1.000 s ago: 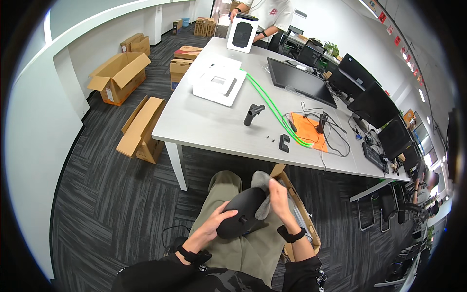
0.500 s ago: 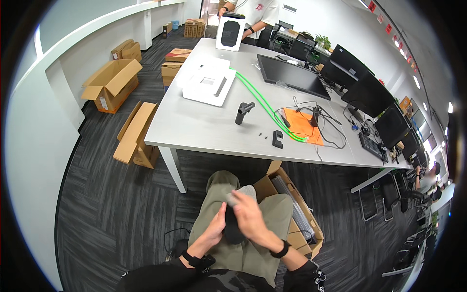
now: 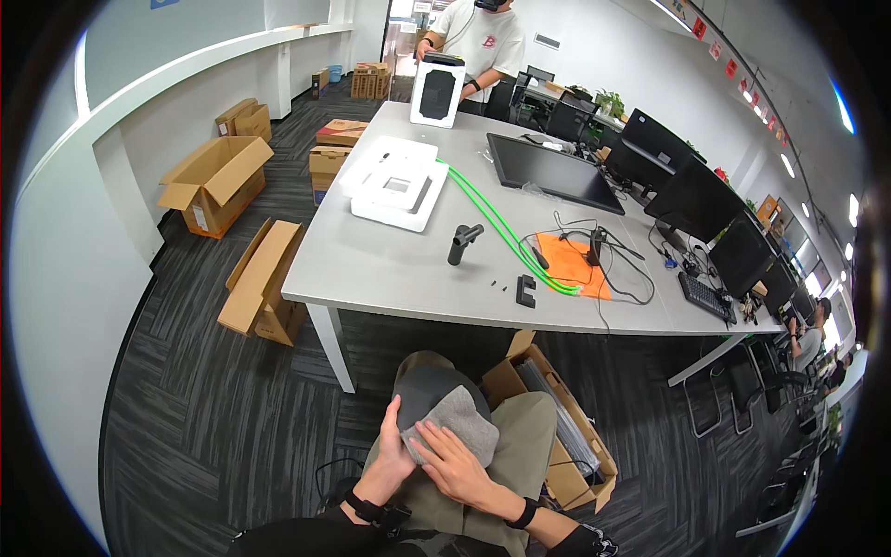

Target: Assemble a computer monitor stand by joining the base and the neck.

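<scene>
On my lap lies a dark grey, rounded flat plate (image 3: 419,386) that looks like a monitor stand base. My left hand (image 3: 390,453) grips its left edge, thumb along the rim and fingers underneath out of sight. A light grey cloth (image 3: 471,427) covers the plate's right part. My right hand (image 3: 455,464) rests on the cloth with its fingers stretched out flat. On the table ahead, a black stand post (image 3: 459,245) stands upright, its short arm pointing right. A black C-shaped bracket (image 3: 526,291) and small screws (image 3: 499,285) lie to its right.
The grey table (image 3: 371,278) also bears white foam packaging (image 3: 399,200), green cables (image 3: 492,209), an orange sheet (image 3: 571,260) and a flat-lying monitor (image 3: 552,172). An open carton (image 3: 557,418) stands right of my legs. Across the table, a person holds a white boxy case (image 3: 436,91).
The dark plate has come up and turned so its broad face shows. The cloth now lies spread over its right side, and my right hand has moved down and flattened on it.
</scene>
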Available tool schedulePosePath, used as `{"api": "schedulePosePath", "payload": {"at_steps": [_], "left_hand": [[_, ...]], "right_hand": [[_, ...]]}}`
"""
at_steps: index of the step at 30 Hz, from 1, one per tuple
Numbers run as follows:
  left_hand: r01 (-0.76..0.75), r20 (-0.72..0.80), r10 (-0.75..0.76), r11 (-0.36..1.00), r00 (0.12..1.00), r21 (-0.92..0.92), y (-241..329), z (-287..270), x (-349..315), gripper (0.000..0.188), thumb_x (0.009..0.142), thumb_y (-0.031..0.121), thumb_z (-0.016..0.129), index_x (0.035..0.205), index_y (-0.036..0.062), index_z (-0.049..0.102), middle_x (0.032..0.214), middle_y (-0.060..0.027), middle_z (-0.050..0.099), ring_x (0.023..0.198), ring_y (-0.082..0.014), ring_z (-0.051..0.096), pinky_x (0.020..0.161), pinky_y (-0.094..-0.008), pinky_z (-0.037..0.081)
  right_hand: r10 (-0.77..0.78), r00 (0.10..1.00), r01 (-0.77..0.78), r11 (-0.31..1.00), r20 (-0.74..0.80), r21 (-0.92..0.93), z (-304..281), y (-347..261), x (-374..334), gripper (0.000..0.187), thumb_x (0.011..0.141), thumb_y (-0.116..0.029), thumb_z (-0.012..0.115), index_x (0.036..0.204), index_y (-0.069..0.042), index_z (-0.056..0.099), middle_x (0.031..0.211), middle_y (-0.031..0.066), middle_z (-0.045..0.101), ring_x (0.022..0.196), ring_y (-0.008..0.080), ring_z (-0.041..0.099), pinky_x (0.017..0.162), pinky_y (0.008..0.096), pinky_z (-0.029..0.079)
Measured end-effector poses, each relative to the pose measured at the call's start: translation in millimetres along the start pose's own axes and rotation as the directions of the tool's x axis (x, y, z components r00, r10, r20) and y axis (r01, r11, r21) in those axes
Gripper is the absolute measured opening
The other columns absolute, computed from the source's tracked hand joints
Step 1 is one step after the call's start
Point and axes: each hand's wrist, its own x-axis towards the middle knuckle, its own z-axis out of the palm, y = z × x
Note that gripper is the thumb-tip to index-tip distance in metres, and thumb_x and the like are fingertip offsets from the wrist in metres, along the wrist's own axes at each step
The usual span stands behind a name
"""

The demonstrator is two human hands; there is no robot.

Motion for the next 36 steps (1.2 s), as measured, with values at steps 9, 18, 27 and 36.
{"api": "schedulePosePath", "payload": {"at_steps": [9,18,27,36], "left_hand": [[0.005,0.092,0.014,0.979,0.996,-0.202,5,2,2,0.046,0.099,0.035,0.051,0.134,0.0052,0.052,0.132,-0.0105,0.058,0.122,-0.0282,0.055,0.106,-0.0454,0.041],[0.077,0.075,-0.068,0.989,0.995,-0.126,8,2,-1,0.043,0.096,0.027,0.056,0.132,0.0036,0.051,0.130,-0.0112,0.058,0.120,-0.0275,0.055,0.103,-0.0444,0.043],[0.088,0.057,-0.086,0.996,0.995,-0.023,0,-2,5,0.045,0.095,0.019,0.060,0.133,-0.0023,0.050,0.131,-0.0136,0.058,0.121,-0.0274,0.055,0.105,-0.0426,0.043],[0.105,-0.036,-0.102,0.992,0.994,0.063,2,1,5,0.042,0.097,0.022,0.058,0.132,-0.0015,0.051,0.129,-0.0124,0.061,0.117,-0.0252,0.059,0.102,-0.0400,0.046]], "right_hand": [[0.125,0.986,-0.134,0.988,-0.106,-0.077,-34,60,-44,0.044,0.090,-0.010,0.060,0.134,-0.005,0.056,0.145,0.0164,0.049,0.130,0.0341,0.050,0.105,0.0427,0.043],[0.916,0.315,-0.303,0.346,-0.249,0.888,-114,163,-93,0.043,0.106,-0.039,0.044,0.109,-0.002,0.065,0.107,0.0070,0.068,0.095,0.0179,0.064,0.081,0.0335,0.051],[0.825,0.228,0.140,0.499,-0.518,0.855,-268,239,-51,0.057,0.103,-0.043,0.047,0.142,-0.003,0.037,0.144,0.0175,0.041,0.133,0.0299,0.044,0.102,0.0469,0.047],[0.732,0.369,-0.178,0.661,-0.573,0.729,-225,234,-21,0.057,0.102,-0.032,0.053,0.144,0.003,0.038,0.143,0.0196,0.045,0.129,0.0276,0.051,0.105,0.0377,0.044]]}}
